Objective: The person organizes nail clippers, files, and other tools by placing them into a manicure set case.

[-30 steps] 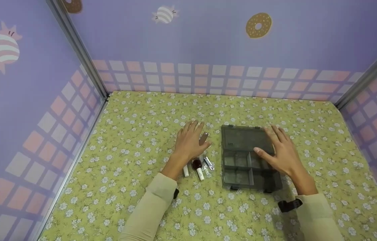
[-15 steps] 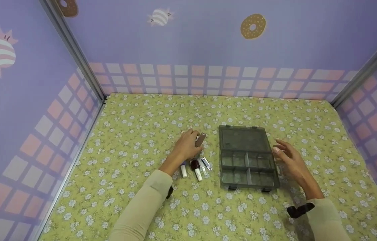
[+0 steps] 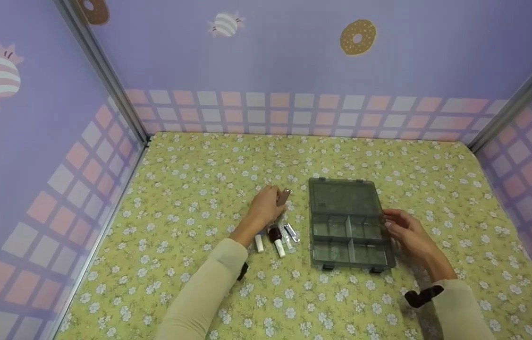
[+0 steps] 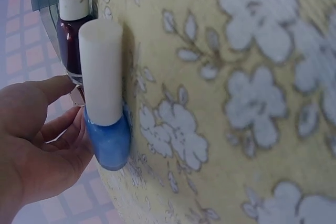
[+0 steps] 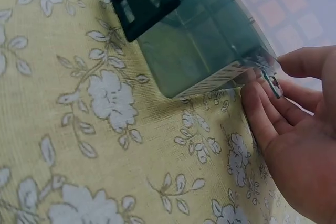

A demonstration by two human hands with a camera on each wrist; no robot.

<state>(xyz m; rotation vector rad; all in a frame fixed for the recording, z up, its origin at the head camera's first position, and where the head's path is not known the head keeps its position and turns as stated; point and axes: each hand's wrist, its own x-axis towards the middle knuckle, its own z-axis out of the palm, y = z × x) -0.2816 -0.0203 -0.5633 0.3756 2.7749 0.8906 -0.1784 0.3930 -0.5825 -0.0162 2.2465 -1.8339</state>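
right hand (image 3: 409, 236) seemingly touching box (image 3: 347, 222)

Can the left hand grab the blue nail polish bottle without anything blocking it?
Probably yes. The left hand sits right beside the blue bottle, fingers nearly touching it. Only the dark red bottle lies alongside, not in between.

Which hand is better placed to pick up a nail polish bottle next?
Left, probably. The left hand rests beside the nail polish bottles, while the right hand touches the organizer box at its right edge.
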